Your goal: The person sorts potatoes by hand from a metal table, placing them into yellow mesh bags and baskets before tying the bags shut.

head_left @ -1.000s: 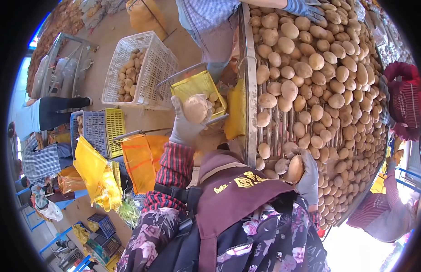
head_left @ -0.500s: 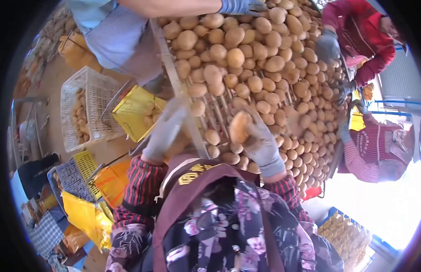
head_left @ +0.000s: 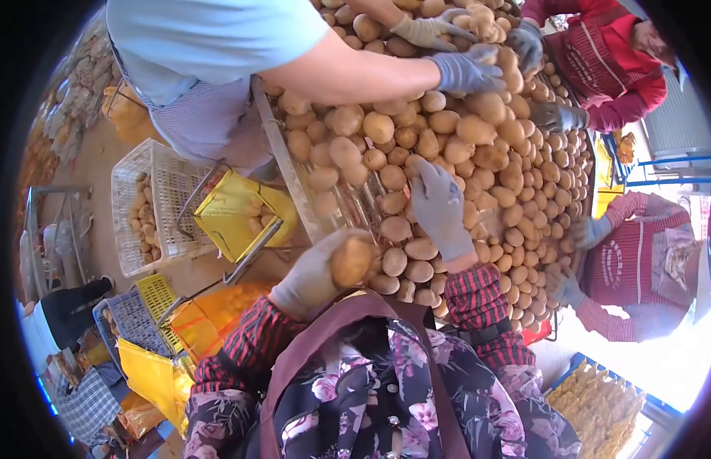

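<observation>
My left hand (head_left: 317, 281), in a grey glove, is closed around a brown potato (head_left: 352, 262) just in front of my apron, near the table's metal edge (head_left: 303, 203). Over the heap of potatoes (head_left: 516, 180), my right hand (head_left: 441, 208), also gloved in grey, is stretched forward with its fingertips down at the potatoes. No potato shows in its grasp, though its palm side is hidden. Slatted bars (head_left: 355, 206) show between the potatoes beside my hands.
At upper left, a co-worker's gloved hands (head_left: 466, 73) reach across the heap. Two more people work along the far side. Left of the table stand a white crate (head_left: 130, 222) holding potatoes, a yellow bag (head_left: 233, 203) on a metal frame and an orange bag (head_left: 210, 314).
My left hand came back toward my body and now holds a potato. My right hand, which held a potato, moved forward over the heap without it. The nearby co-worker's arm reached farther across.
</observation>
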The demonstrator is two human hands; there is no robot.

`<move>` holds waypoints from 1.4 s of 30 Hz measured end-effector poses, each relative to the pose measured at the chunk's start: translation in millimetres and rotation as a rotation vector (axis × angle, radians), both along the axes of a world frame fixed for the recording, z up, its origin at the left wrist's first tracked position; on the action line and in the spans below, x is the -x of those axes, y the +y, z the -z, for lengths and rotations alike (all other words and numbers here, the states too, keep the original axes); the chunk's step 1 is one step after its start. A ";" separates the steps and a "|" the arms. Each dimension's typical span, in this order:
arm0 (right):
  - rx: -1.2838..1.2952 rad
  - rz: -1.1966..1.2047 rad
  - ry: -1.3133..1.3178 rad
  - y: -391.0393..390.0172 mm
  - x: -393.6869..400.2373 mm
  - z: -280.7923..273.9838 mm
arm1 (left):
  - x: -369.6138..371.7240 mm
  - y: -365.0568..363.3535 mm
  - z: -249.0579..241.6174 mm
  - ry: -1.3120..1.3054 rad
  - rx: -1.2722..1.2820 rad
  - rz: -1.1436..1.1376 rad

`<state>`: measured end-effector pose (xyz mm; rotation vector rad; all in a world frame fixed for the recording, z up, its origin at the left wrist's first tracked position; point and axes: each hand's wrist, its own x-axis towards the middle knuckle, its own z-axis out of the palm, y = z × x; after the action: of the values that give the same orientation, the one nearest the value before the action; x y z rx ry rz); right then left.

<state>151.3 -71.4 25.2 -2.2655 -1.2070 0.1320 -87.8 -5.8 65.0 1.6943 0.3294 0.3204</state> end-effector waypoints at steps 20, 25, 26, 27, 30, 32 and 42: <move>-0.494 -0.182 1.149 -40.4 10.6 35.0 | -14.2 29.2 16.2 -0.030 1.231 -0.090; -0.037 0.133 0.171 -70.0 72.4 118.9 | -27.8 16.4 17.3 0.156 1.435 0.043; 0.117 -0.063 -0.199 -66.3 89.1 64.7 | -30.8 12.7 22.6 0.159 1.602 0.067; 0.276 -0.264 -0.564 -65.6 98.8 28.2 | -18.9 16.2 57.5 0.138 1.697 0.167; -0.282 -0.164 0.609 -87.6 97.8 6.4 | -10.9 9.9 54.2 0.406 1.643 -0.013; -0.264 -0.137 0.689 -111.4 91.2 -23.6 | -11.5 10.3 49.2 0.376 1.734 0.142; -0.186 0.316 0.432 -204.9 -29.8 -11.2 | -17.8 32.2 44.4 0.262 1.587 -0.146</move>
<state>181.1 -276.4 36.3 -2.0899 -0.6054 0.3518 -70.0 26.5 20.7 0.1357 0.6580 -0.1037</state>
